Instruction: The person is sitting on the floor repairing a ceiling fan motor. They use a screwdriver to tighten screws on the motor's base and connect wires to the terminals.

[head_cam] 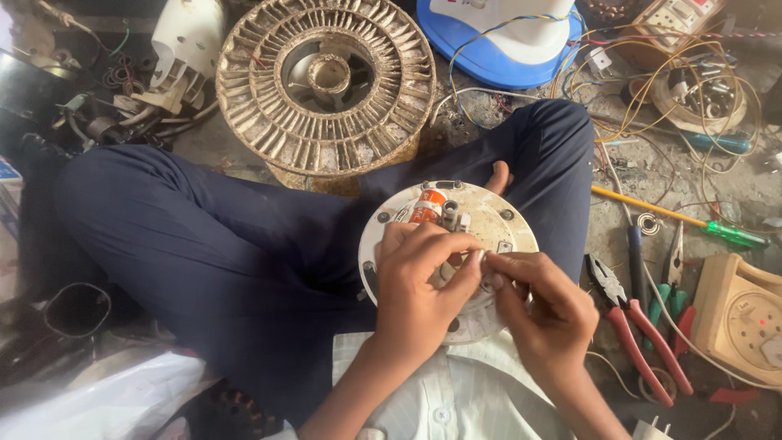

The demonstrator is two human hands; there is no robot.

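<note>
A round whitish fan motor housing (497,218) rests in my lap between crossed legs in dark trousers. An orange cylindrical capacitor (428,206) lies on its upper part. My left hand (419,285) rests on the middle of the housing, its fingertips pinched on a small part or wire end near the centre. My right hand (542,305) meets it from the right, its fingers pinched on the same small spot. What they pinch is too small to make out.
A dusty ribbed round fan cover (326,81) stands ahead of my knees. Red-handled pliers (631,326), a green-handled screwdriver (700,224), loose wires (668,90), a beige round socket board (745,314) and a blue-and-white fan base (505,41) lie on the floor.
</note>
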